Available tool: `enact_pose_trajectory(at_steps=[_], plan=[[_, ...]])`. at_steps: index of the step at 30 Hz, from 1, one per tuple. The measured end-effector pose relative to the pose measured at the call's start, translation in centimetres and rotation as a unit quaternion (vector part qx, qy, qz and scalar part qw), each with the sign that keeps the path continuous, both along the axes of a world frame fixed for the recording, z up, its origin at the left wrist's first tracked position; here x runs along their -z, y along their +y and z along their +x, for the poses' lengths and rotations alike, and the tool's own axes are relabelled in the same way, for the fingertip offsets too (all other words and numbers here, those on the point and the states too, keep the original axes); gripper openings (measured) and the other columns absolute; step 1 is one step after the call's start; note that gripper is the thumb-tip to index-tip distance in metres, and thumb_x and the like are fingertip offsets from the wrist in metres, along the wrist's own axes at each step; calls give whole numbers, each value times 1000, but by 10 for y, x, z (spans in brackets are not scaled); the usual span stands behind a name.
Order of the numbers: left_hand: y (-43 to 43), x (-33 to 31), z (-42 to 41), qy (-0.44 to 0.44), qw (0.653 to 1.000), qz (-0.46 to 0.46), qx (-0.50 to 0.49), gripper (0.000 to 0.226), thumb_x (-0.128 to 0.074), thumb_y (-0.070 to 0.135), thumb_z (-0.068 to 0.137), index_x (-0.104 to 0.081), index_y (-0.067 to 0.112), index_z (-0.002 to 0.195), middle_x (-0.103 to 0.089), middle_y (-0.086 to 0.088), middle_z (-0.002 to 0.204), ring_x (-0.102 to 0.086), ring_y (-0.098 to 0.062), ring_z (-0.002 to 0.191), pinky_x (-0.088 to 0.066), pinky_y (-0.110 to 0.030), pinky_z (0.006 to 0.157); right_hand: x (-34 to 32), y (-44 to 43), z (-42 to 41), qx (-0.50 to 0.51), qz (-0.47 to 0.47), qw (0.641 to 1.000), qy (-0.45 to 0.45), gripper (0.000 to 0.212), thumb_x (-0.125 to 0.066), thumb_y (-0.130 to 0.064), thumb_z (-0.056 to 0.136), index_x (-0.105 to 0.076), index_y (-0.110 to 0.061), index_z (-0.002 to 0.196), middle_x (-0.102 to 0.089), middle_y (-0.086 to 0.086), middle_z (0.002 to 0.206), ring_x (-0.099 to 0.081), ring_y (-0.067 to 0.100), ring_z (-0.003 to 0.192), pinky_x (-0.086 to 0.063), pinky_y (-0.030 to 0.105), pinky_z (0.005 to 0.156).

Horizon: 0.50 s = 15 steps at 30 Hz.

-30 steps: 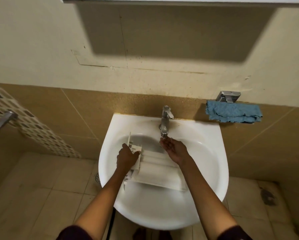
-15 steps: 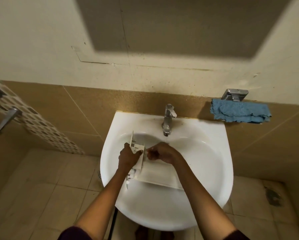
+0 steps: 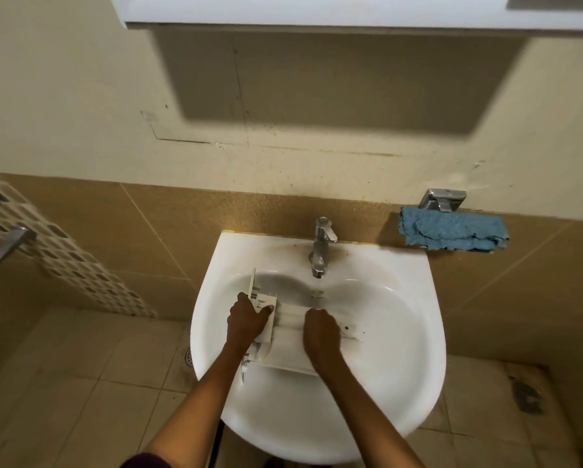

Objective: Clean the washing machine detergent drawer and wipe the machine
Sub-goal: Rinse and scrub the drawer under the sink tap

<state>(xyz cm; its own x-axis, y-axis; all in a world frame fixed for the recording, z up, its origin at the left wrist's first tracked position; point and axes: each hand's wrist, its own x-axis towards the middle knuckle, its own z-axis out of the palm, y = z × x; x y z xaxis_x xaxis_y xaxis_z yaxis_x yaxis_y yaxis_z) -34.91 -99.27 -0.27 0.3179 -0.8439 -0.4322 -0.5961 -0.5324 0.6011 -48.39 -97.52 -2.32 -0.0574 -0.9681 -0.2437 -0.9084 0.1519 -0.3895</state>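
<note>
The white detergent drawer lies across the bowl of the white sink, its front panel at the left. My left hand grips the drawer's left end near the panel. My right hand rests palm down on the drawer's middle, fingers curled over its ribs. A chrome tap stands behind the drawer and a thin stream of water falls from it into the bowl just beyond my right hand.
A folded blue cloth hangs on a chrome holder on the wall to the right of the sink. A white cabinet overhangs above. A metal handle sits at the far left; tiled floor with a drain lies below.
My right hand left the tap's stream, moved down and now lies on the drawer's middle. My left hand kept its hold on the drawer's left end.
</note>
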Motion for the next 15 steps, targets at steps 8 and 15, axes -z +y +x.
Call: enact_pose_trajectory(at_steps=[8,15], plan=[[1,0,0,0,1000,-2,-2,50,-63,29,87,-42,-1,120,-56,-18,125,-52,-34,116,-41,-38,93,15,12,-23,-17,-8,998,-58,16,-58,-1,82,-71,-7,92,-67,10,98,-63,25,97,-44,25,79],[2,-3,-2,-15,1000,-3,7,52,-61,31,88,-40,-2,122,-55,-18,126,-51,-34,118,-41,-37,93,3,7,29,-43,-39,998,-25,25,-45,-6,89,-63,-5,106,-62,10,112,-57,23,107,-43,26,86]])
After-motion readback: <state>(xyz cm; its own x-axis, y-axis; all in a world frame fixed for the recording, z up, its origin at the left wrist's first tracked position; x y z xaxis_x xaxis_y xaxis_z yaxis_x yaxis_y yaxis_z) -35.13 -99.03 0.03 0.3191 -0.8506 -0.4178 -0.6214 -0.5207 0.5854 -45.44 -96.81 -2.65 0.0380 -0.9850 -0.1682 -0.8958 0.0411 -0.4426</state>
